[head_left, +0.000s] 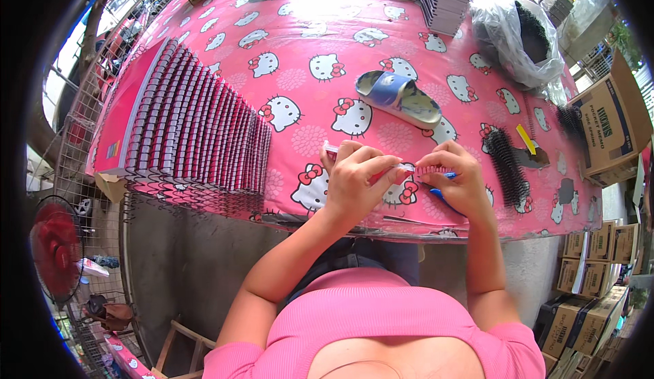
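Observation:
My left hand [357, 178] is closed around a small pink-and-white notebook [332, 149], mostly hidden by the fingers. Close to it on the right, my right hand [458, 175] pinches at a pinkish-red wire coil [433, 170] level with the notebook's end. Blue handles of a slim tool [439, 194] show below the right fingers; whether that hand also grips them, I cannot tell. Beyond my hands, a blue-and-pale slide sandal [398, 98] lies on the pink cartoon-print table cover [293, 140]. To the right lies a bundle of black wire coils [505, 168].
A tall stack of spiral notebooks [184, 120] fills the left side. More notebooks [446, 1] stand at the far right, near a clear plastic bag [521, 38] of black coils. An open cardboard box [610, 127] stands at the right edge. A red fan [58, 248] is at the lower left.

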Available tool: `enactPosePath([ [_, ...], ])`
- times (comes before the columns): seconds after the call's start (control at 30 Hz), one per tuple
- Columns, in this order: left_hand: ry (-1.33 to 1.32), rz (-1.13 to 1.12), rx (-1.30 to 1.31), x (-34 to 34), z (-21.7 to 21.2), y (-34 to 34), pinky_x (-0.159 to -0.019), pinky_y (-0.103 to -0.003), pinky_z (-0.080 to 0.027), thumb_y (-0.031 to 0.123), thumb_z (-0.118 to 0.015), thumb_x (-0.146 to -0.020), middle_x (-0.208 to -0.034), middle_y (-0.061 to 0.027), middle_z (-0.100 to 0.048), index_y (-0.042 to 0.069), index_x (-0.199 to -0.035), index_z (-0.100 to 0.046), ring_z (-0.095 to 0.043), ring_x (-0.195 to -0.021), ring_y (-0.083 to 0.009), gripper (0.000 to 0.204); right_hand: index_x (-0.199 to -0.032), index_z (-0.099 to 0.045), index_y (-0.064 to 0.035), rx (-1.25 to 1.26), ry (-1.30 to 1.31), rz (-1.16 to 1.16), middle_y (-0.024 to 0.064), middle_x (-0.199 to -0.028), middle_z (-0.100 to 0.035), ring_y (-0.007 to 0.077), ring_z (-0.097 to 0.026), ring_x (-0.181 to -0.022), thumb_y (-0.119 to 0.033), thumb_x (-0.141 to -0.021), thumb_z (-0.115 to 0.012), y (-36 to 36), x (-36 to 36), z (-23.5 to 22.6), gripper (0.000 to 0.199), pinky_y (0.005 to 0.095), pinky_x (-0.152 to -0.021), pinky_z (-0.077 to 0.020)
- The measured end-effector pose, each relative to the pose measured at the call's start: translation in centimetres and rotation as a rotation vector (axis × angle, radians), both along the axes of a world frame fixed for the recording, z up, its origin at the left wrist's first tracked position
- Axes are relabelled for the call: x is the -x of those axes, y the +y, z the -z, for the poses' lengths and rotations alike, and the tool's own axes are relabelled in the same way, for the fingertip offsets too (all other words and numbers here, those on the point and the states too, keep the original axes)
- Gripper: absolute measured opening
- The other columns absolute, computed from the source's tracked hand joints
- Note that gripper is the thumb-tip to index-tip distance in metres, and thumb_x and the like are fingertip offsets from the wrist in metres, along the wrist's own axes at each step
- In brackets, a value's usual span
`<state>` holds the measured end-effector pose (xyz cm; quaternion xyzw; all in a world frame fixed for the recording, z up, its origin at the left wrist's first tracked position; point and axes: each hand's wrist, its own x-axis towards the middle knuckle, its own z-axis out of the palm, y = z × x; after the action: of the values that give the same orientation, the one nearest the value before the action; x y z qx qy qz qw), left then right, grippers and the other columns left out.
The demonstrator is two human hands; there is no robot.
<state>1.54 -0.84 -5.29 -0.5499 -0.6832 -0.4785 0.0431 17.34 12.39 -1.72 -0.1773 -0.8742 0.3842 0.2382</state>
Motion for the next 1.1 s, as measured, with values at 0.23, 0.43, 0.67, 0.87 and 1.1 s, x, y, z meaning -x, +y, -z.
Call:
enactPosePath([
  [0.23, -0.002, -0.021, 0.039, -0.1, -0.3, 0.1, -0.07, -0.031, -0.041, 0.018, -0.079, -0.072, -0.079, -0.0001, -0.068, 0.013, -0.09, -0.075, -0.053, -0.076, -0.0168, 0.019, -0.101, -0.063, -0.0053, -0.051, -0.033, 0.066, 0.0094, -0.078, -0.059, 0.0265, -0.061, -0.069, -0.009, -0.082, -0.069, -1.4, 0.4, 0.3, 0.02, 0.0355, -0.06, -0.0475],
  [0.43, -0.075, 0.01, 0.075, 0.2, -0.1, -0.4, -0.072, -0.03, -0.039, 0.017, -0.08, -0.07, -0.077, 0.0016, -0.067, 0.013, -0.093, -0.073, -0.049, -0.071, -0.0168, 0.024, -0.099, -0.059, -0.0013, -0.271, -0.062, 0.06, 0.0131, -0.079, -0.06, 0.0261, -0.062, -0.071, -0.01, -0.086, -0.065, -2.6, 1.3, -0.2, 0.017, 0.0345, -0.064, -0.0487],
  [0.67, -0.112, 0.098, 0.129, 0.3, 0.3, -1.9, -0.088, -0.044, -0.025, 0.027, -0.077, -0.073, -0.075, 0.0059, -0.064, 0.017, -0.088, -0.071, -0.053, -0.079, -0.0144, 0.019, -0.092, -0.064, 0.0004, -0.057, -0.309, 0.189, 0.0159, -0.081, -0.066, 0.025, -0.067, -0.074, -0.017, -0.08, -0.071, 1.8, -3.2, -0.3, 0.022, 0.035, -0.065, -0.051],
  [0.87, 0.036, 0.123, 0.058, 0.7, 0.0, -1.9, -0.084, -0.035, -0.032, 0.021, -0.081, -0.068, -0.085, 0.0031, -0.068, 0.014, -0.087, -0.072, -0.055, -0.08, -0.0156, 0.022, -0.083, -0.066, 0.0012, 0.051, -0.569, 0.134, 0.0143, -0.072, -0.065, 0.0261, -0.064, -0.067, -0.021, -0.071, -0.078, 2.2, -6.3, 2.1, 0.028, 0.0357, -0.063, -0.049],
  [1.1, 0.022, 0.123, 0.058, 1.3, 1.0, -1.6, -0.094, -0.048, -0.028, 0.024, -0.078, -0.07, -0.086, 0.0045, -0.064, 0.015, -0.088, -0.069, -0.057, -0.087, -0.0169, 0.022, -0.097, -0.067, -0.0027, -0.322, -0.743, 0.531, 0.0162, -0.104, -0.064, 0.0317, -0.063, -0.094, -0.032, -0.071, -0.078, 5.4, -6.6, 0.0, 0.041, 0.0415, -0.079, -0.0502],
])
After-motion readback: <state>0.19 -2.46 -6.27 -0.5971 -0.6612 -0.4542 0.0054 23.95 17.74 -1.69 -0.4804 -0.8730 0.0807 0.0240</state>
